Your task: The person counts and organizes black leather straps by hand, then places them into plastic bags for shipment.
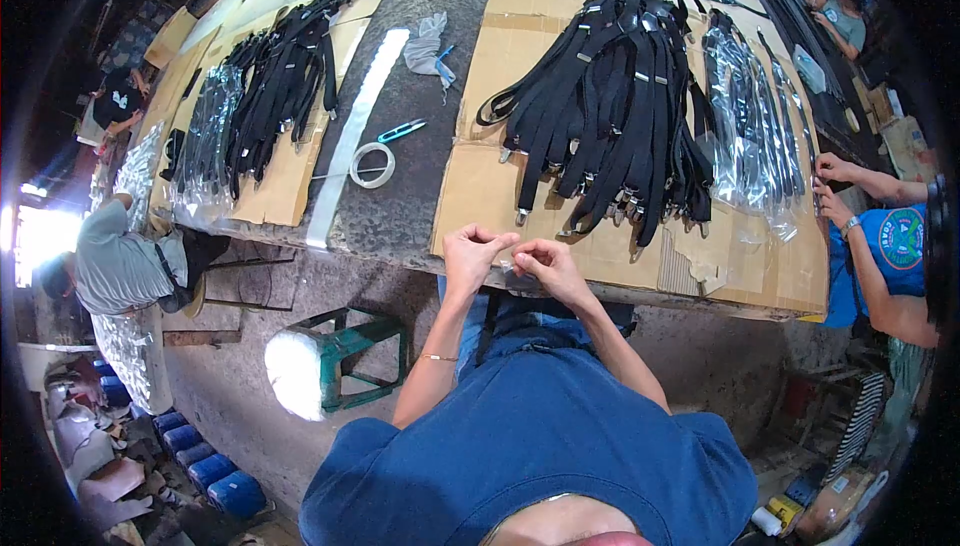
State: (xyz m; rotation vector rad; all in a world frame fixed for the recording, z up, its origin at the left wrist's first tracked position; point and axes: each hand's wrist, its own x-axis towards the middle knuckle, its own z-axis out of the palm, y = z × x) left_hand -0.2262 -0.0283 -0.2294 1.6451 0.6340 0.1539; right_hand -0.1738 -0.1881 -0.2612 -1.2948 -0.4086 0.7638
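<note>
Black straps point(615, 116) with metal clips lie heaped on cardboard point(465, 186) atop the worktop point(400, 201), just beyond the hands. Left hand point(480, 251): grip pinched closed at the worktop's near edge. Right hand point(550, 264): close beside it, grip likewise pinched; cannot tell if either holds anything. Tape roll point(388, 178) and blue snips point(401, 131) lie left of the cardboard.

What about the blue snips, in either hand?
No, the snips lie on the table, away from the left hand and right hand.
</note>
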